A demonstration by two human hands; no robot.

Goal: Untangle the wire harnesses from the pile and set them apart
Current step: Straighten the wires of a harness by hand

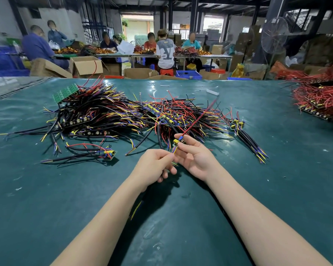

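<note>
A big tangled pile of wire harnesses (123, 114), black, red, yellow and blue with small circuit boards, lies across the green table (258, 189). Just in front of it both hands hold one harness (178, 143) above the table. My right hand (195, 156) pinches its small board with yellow and blue parts; a red wire (200, 117) runs up and away from it, blurred. My left hand (154, 166) grips the harness's lower wires, which hang down beneath my left forearm. One separate harness (96, 153) lies to the left, and a small bundle (248, 139) lies to the right.
A green circuit board (65, 92) sticks up at the pile's far left. A second heap of red wires (319, 96) sits at the table's right edge. Beyond the table are cardboard boxes (87, 66), blue crates, a standing fan (274, 35) and several seated people at another bench.
</note>
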